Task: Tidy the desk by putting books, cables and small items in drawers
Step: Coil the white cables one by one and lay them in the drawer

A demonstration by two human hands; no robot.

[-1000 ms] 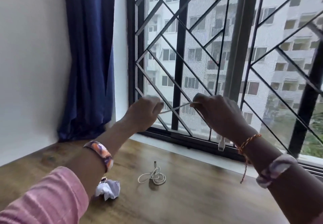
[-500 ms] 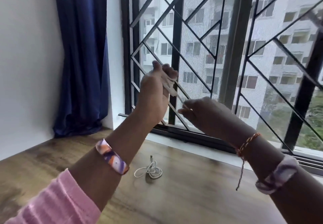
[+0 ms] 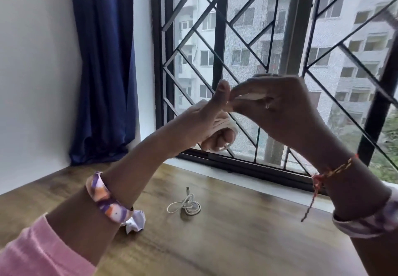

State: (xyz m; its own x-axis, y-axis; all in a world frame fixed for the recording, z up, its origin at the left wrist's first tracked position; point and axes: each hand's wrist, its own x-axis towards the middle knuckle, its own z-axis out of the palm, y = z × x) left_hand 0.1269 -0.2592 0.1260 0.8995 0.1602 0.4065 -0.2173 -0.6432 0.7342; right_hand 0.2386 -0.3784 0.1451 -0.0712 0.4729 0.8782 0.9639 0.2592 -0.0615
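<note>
Above the brown wooden desk point(image 3: 247, 243), the left hand point(image 3: 206, 125) holds thin white cable point(image 3: 219, 125) loops wound round its fingers; the right hand point(image 3: 277, 105) pinches the free end; coiling looks underway; next, likely finishing the wrap.

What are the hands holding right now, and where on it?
A white cable. Its coils are wound round the left hand, whose fingers curl on them; the right hand pinches the loose stretch beside the left thumb.
</note>
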